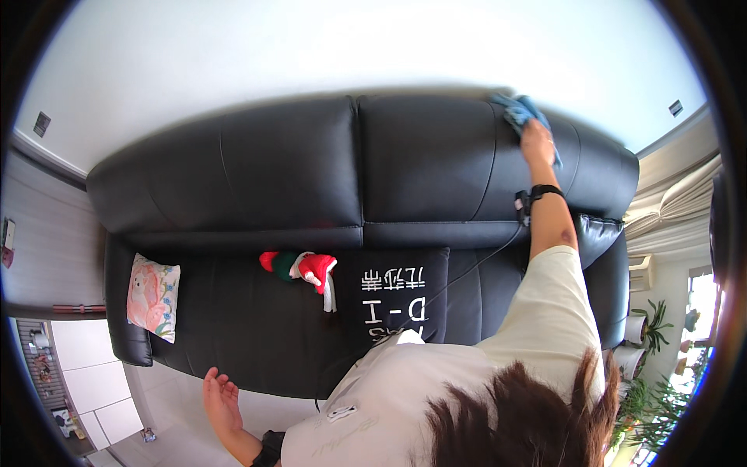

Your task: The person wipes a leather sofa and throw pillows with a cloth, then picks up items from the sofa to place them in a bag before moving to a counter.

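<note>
One blue cloth high on a black sofa

The blue cloth is bunched at the top of the backrest, right of its centre seam. I see the right hand pinching it there, arm fully stretched. I judge the step in hand to be wiping; the next move, to my mind, calls for light, even pressure along that upper edge without losing the cloth. The left hand is empty, fingers loosely spread, just beside the seat's front edge.

Farther out, a red and green plush item lies on the seat, between a floral cushion and a dark cushion. The dark one bears large white letters and characters. I also find small marks on the pale shirt, too small to read.
</note>
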The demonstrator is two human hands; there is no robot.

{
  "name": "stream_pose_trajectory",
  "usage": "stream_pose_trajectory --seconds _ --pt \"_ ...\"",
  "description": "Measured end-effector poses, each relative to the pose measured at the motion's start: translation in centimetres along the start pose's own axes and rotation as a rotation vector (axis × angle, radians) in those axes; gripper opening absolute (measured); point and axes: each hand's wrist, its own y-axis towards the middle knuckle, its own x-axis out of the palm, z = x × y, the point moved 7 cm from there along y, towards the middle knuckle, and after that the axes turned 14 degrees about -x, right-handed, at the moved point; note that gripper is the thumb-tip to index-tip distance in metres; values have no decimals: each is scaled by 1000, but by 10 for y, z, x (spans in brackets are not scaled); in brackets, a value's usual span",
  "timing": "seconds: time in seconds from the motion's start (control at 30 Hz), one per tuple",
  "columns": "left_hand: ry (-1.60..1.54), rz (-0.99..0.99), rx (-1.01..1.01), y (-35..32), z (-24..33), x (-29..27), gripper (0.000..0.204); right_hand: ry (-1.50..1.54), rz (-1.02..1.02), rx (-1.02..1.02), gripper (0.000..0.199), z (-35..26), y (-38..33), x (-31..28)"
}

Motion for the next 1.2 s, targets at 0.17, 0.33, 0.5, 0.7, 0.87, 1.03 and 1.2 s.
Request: stream_pose_trajectory --seconds 0.17,0.33,0.5,0.7,0.87,1.03,1.2 --pt "-18 68 2 4 -7 -21 33 -1 -79 -10 45 -66 16 41" --pt "8 43 49 -3 -12 -21 33 110 -52 -498 48 -282 -1 52" --pt "63 145 -16 -25 -34 -46 32 419 -391 -822 47 -492 -50 59" --pt "1 189 5 -42 -33 -49 32 369 -388 -1291 39 -650 -125 18" --pt "85 81 9 -45 -23 -30 33 293 -130 -1278 38 -618 -111 17" --pt "38 73 27 -23 -31 -50 33 291 35 -1038 44 -465 -111 25" --pt "-12 45 -37 -8 -45 -53 33 146 -129 -1093 43 -381 -189 71"
